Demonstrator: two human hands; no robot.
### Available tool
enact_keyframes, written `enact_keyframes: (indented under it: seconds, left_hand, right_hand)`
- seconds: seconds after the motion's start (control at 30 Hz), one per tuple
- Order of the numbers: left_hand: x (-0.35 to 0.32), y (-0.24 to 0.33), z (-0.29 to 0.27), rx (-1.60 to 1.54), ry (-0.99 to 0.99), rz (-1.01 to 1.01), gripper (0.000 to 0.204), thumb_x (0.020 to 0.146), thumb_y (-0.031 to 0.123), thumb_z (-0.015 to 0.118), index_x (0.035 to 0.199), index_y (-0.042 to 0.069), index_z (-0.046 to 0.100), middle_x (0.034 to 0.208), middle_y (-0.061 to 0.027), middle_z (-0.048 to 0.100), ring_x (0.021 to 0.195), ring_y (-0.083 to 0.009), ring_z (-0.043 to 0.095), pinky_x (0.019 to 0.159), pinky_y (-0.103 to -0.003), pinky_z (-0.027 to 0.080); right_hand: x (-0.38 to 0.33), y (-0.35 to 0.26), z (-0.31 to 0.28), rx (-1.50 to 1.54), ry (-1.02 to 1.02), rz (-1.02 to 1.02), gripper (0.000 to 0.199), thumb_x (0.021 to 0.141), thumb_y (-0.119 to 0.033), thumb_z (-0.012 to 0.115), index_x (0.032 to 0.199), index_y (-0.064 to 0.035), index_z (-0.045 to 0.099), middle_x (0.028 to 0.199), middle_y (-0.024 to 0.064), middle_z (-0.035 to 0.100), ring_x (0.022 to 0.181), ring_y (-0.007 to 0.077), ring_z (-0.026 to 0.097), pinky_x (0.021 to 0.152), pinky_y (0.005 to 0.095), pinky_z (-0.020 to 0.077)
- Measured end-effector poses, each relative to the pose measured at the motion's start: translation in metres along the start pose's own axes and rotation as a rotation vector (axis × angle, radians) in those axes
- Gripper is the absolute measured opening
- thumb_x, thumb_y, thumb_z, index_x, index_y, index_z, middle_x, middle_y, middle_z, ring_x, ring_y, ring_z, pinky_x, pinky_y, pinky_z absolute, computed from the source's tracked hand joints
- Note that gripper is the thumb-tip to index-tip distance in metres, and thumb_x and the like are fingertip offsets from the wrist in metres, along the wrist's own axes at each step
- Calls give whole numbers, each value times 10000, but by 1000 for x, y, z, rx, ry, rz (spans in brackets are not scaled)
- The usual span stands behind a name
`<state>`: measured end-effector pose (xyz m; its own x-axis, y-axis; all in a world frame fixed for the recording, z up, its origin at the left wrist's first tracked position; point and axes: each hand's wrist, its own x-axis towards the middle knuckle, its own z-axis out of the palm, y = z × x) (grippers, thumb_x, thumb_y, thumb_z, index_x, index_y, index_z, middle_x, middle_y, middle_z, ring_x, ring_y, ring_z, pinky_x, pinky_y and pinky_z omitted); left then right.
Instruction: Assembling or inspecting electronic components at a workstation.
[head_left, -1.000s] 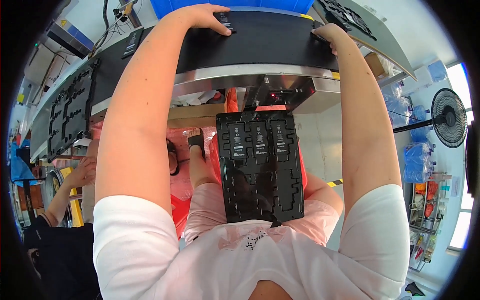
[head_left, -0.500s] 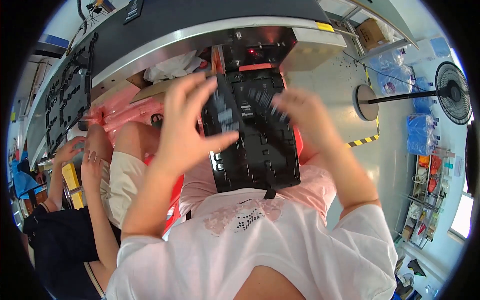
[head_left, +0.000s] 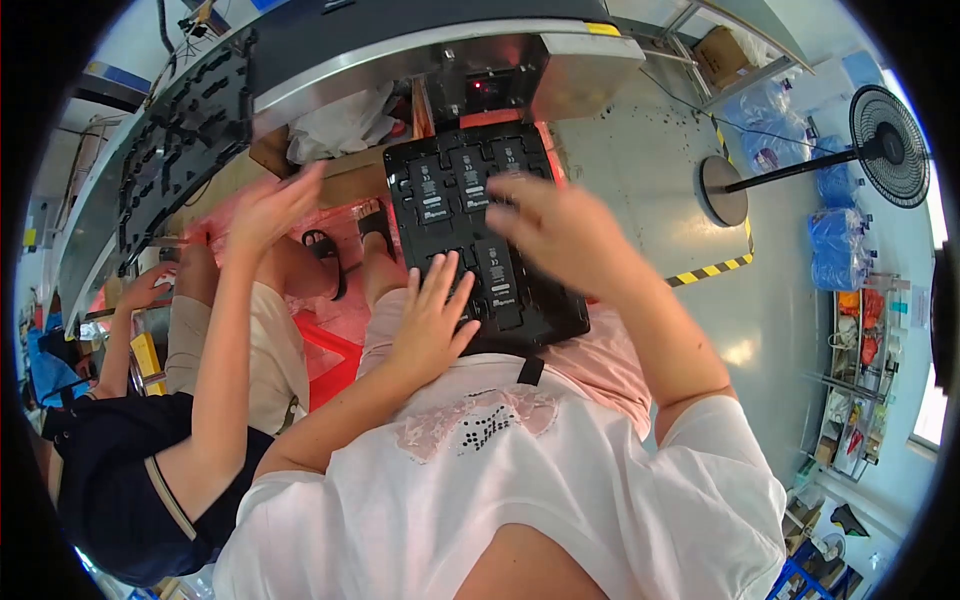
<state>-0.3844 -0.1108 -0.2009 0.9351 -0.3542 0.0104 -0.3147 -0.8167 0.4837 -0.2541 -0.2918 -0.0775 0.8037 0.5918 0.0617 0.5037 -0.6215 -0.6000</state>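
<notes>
A black moulded tray (head_left: 555,318) rests across my thighs. Several flat black batteries with pale print lie in its pockets, among them one battery (head_left: 430,188) at the upper left and another battery (head_left: 498,272) lower down. My left hand (head_left: 435,310) is open, its fingers spread over the tray's lower left part and partly covering a battery there. Over the tray's right half hovers my right hand (head_left: 550,225), bent at the fingers. Motion smears its fingertips, so anything between them cannot be made out.
To my left sits a co-worker, one hand (head_left: 270,210) raised beside another black tray (head_left: 185,150). Ahead runs a metal-edged bench (head_left: 400,62) with a white plastic bag (head_left: 345,130) beneath. A standing fan (head_left: 885,150) is at the right.
My left hand has come down from above the tray's left side and now lies flat. Batteries seen slanted near my hands now lie in pockets. The co-worker's hand has risen; the view has shifted.
</notes>
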Motion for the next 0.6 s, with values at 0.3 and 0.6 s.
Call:
enact_keyframes:
  seconds: [0.3, 0.6]
  left_hand:
    - [16, -3, 29, 25, -1, 232, 520, 893, 364, 550, 1358, 147, 464, 1512, -199, 211, 1397, -339, 225, 1095, -592, 143]
    - [20, -7, 35, 51, -12, 287, 526, 898, 366, 528, 1354, 114, 457, 1511, -190, 219, 1406, -303, 209, 1097, -604, 125]
  right_hand:
    - [230, 13, -26, -158, 594, -162, 343, 903, -311, 560, 911, 25, 627, 761, 157, 636, 771, 344, 621, 712, 376, 475]
    - [309, -5, -47, -339, 135, 408, 610, 829, -512, 600, 1170, -7, 613, 1181, 245, 585, 1081, 360, 588, 884, 417, 489]
